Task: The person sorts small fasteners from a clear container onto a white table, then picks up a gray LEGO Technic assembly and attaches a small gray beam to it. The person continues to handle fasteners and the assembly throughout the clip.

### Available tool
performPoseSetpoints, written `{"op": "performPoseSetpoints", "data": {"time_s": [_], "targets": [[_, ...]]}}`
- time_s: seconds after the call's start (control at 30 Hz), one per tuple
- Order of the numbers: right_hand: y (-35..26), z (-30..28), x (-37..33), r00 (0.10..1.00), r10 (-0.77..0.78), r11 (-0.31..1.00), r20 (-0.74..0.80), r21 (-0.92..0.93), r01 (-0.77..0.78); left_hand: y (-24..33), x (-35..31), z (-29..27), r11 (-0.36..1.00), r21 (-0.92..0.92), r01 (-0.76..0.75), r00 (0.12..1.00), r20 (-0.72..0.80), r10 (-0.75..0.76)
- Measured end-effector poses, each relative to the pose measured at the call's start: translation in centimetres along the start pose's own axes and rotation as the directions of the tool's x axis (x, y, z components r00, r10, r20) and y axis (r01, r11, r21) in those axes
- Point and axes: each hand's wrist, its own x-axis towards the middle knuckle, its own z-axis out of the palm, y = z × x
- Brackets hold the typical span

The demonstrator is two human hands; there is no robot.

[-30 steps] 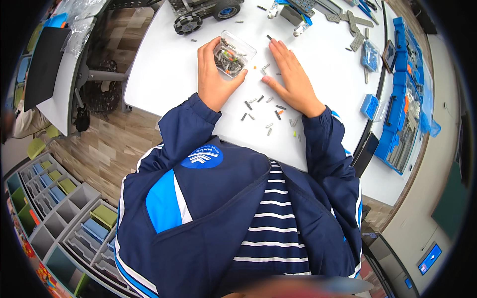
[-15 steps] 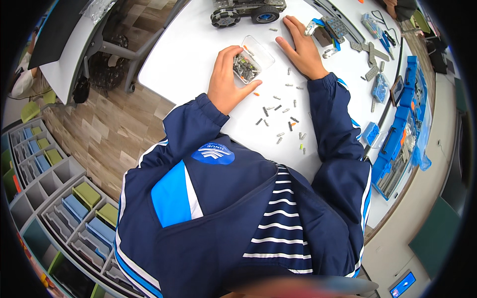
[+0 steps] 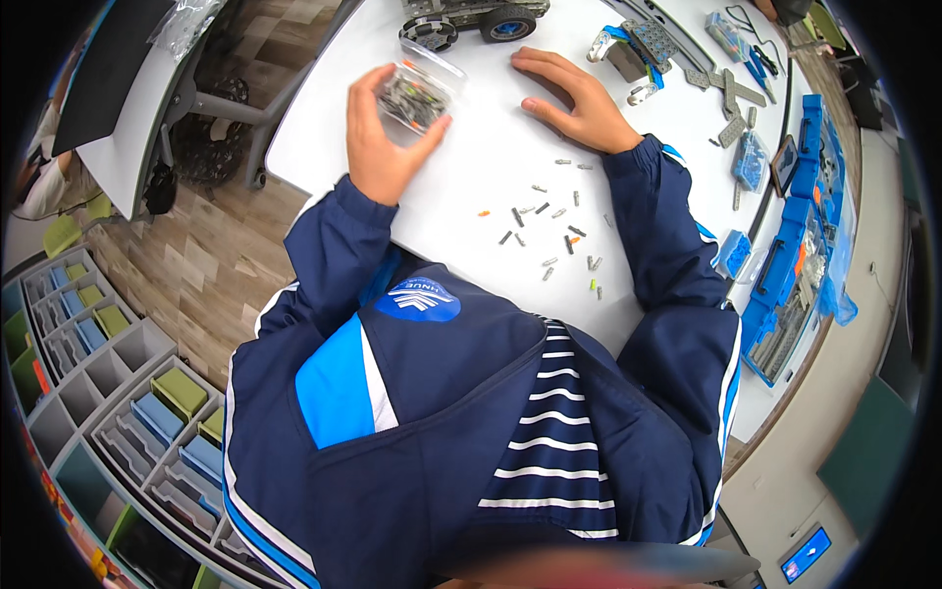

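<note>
My left hand (image 3: 386, 147) grips a small clear plastic box (image 3: 448, 72) by its sides, near the table's left edge. The lid stands raised, and the box is full of grey connector pins (image 3: 412, 100) with a few orange and green ones among them. My right hand (image 3: 581, 106) is over the table with nothing in it, thumb and fingers apart. Between my forearms, several loose pins (image 3: 517, 216) are scattered on the white tabletop (image 3: 461, 211), mostly grey and black, with an orange one (image 3: 484, 213) and a green one (image 3: 593, 286).
A wheeled robot chassis (image 3: 471, 22) stands at the far edge. Right of my right hand sits a grey and blue assembly (image 3: 633, 57). Metal beams (image 3: 731, 108), a container of blue parts (image 3: 752, 160) and an open blue case (image 3: 775, 294) line the right side.
My left hand has carried the box of pins left and slightly away from me. My right hand has shifted a little left, its fingers more bent.
</note>
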Motion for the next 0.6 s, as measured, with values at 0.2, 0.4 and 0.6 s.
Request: {"op": "performPoseSetpoints", "data": {"time_s": [0.2, 0.4, 0.6], "targets": [[-2.8, 0.2, -2.9, 0.996, -0.025, 0.991, 0.089, 0.134, 0.013, -3.0, 1.8, 0.9, 0.985, 0.168, 0.046, 0.998, -0.045, -0.039], [-5.7, 0.4, -6.9, 0.985, -0.008, 0.98, 0.174, 0.199, -0.027, -2.0, 1.3, 2.5, 0.962, 0.269, 0.04, 0.999, -0.042, -0.03], [-8.3, 1.0, -10.1, 0.983, 0.021, 0.971, 0.184, 0.229, -0.064, 0.1, -0.5, 3.7, 0.988, 0.151, -0.021, 0.999, 0.037, 0.016]]}}
